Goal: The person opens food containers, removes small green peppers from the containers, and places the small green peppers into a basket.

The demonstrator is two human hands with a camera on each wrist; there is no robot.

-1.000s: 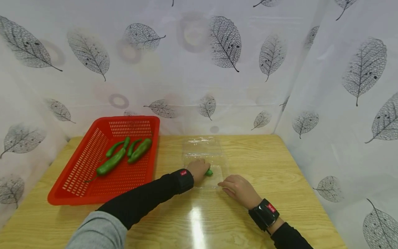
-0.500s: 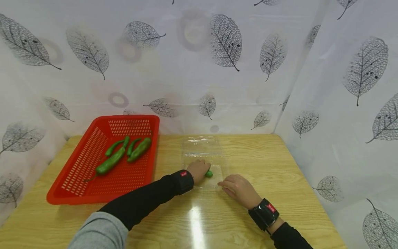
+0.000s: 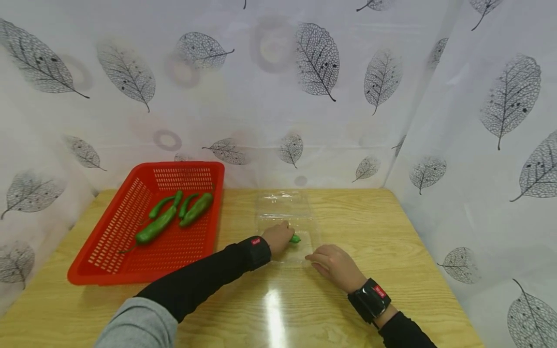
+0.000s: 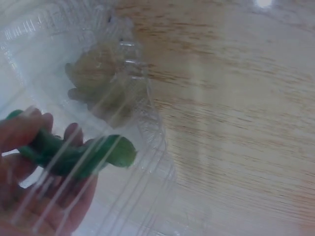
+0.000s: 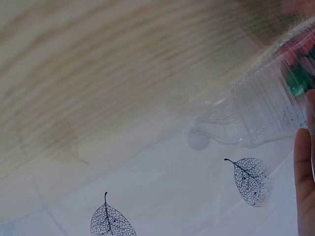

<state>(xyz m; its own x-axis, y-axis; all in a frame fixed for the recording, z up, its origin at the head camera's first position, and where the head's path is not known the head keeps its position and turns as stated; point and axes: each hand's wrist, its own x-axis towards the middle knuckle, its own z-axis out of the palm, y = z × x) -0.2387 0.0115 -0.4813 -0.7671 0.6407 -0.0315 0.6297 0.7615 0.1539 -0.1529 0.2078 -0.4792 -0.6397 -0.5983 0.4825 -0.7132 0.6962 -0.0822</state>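
Note:
My left hand (image 3: 277, 238) reaches into an open, clear plastic box (image 3: 306, 241) and grips a green pepper (image 3: 295, 239). One end of the pepper sticks out past the fingers. Through the box wall, the left wrist view shows the pepper (image 4: 120, 151) lying across curled fingers. At the near right corner of the box is my right hand (image 3: 337, 266), thumb and forefinger pinching the rim. In the right wrist view its fingers (image 5: 302, 162) stand at the box edge, and the green of the pepper (image 5: 299, 81) shows through the plastic.
A red slotted basket (image 3: 100, 279) with several green peppers (image 3: 158, 226) stands left of the box, the left forearm passing its near corner. The box's lid (image 3: 283, 203) lies folded back toward the leaf-patterned curtain (image 3: 270, 111). Wooden table (image 3: 370, 217) extends to the right.
The pepper's visible end has shifted and turned slightly beside the left fingers, which have moved a little. The right hand and box stay in place.

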